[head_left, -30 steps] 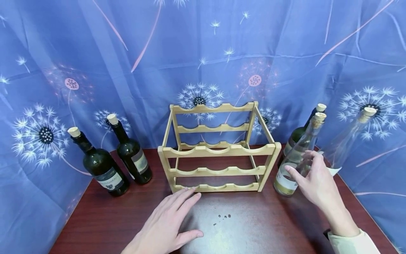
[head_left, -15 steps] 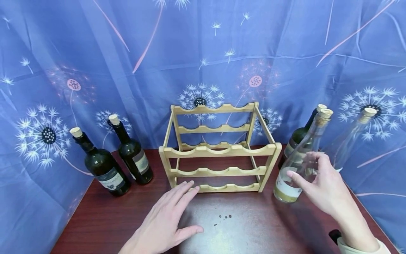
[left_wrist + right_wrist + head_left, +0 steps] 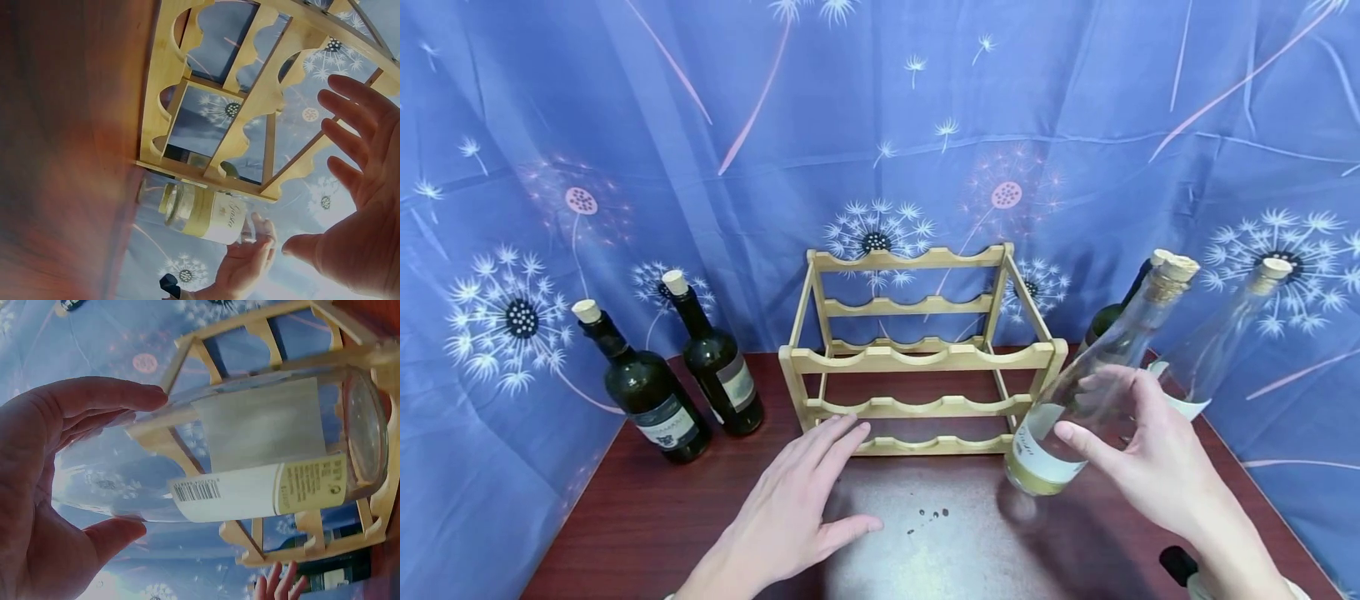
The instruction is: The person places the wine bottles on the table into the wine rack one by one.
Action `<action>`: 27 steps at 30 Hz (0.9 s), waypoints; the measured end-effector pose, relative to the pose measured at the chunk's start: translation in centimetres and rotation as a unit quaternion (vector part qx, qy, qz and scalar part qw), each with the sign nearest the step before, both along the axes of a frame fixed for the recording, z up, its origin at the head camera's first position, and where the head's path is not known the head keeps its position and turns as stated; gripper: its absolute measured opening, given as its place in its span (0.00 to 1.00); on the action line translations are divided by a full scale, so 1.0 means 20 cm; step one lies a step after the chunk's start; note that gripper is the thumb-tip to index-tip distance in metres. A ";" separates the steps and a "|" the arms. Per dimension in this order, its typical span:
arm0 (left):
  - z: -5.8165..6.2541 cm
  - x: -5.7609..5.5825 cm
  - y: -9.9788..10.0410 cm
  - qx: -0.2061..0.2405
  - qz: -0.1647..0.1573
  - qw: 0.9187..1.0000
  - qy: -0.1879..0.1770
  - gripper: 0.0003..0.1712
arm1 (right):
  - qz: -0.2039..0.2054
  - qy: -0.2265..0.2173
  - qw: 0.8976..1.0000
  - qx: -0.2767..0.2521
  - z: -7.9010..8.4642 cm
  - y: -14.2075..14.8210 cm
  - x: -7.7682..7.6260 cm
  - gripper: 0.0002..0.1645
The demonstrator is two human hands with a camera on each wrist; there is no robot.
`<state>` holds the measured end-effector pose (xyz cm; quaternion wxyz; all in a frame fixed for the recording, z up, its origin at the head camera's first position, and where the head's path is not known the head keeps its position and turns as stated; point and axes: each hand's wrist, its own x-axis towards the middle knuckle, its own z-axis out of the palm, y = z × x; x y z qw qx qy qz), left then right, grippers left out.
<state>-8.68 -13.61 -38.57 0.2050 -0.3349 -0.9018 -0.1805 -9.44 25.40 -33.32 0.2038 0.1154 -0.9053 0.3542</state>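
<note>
My right hand [image 3: 1157,467] grips a clear corked wine bottle [image 3: 1045,450] round its body. The bottle leans, its base toward the wooden wine rack [image 3: 917,358] and its cork up to the right. A white and yellow-green label shows on it. In the right wrist view, thumb and fingers wrap the upper part of the bottle [image 3: 269,444]. In the left wrist view the bottle base [image 3: 181,206] is lifted off the table. My left hand [image 3: 797,500], fingers spread and relaxed, hovers before the rack's lower left front and holds nothing.
Two dark green corked bottles, one nearer [image 3: 655,408] and one farther [image 3: 718,367], stand at the left. At the right are another clear bottle [image 3: 1202,358] and a dark bottle [image 3: 1105,321], partly hidden. Small dark specks [image 3: 934,513] lie on the table [image 3: 917,558]. A patterned blue curtain [image 3: 880,100] hangs behind.
My right hand has lifted the clear bottle off the table, tilting it and bringing its base left toward the rack. The left hand has barely shifted.
</note>
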 end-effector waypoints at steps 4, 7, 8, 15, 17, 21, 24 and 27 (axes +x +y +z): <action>0.01 -0.01 0.01 0.008 0.001 1.000 0.015 0.55 | 0.016 0.004 1.000 -0.007 0.01 -0.06 -0.01 0.37; 0.01 -0.01 0.01 0.008 0.006 1.000 0.017 0.55 | 0.028 0.003 1.000 -0.013 0.00 -0.10 -0.01 0.37; 0.01 -0.01 0.01 0.008 0.007 1.000 0.017 0.55 | 0.031 0.003 0.999 -0.014 0.00 -0.12 -0.01 0.37; 0.03 -0.02 0.02 0.009 0.018 1.000 0.018 0.56 | 0.054 -0.026 0.997 -0.047 -0.02 -0.20 -0.02 0.36; 0.03 -0.02 0.02 0.010 0.021 1.000 0.014 0.56 | 0.065 -0.032 0.995 -0.063 -0.03 -0.23 -0.03 0.35; 0.03 -0.02 0.03 0.007 0.026 1.000 0.006 0.56 | 0.093 -0.035 0.990 -0.104 -0.05 -0.28 -0.04 0.35; 0.03 -0.03 0.04 0.005 0.027 1.000 0.004 0.56 | 0.117 -0.038 0.981 -0.148 -0.07 -0.31 -0.05 0.37; 0.04 -0.03 0.05 0.006 0.029 1.000 -0.004 0.57 | 0.144 -0.041 0.970 -0.194 -0.09 -0.35 -0.05 0.37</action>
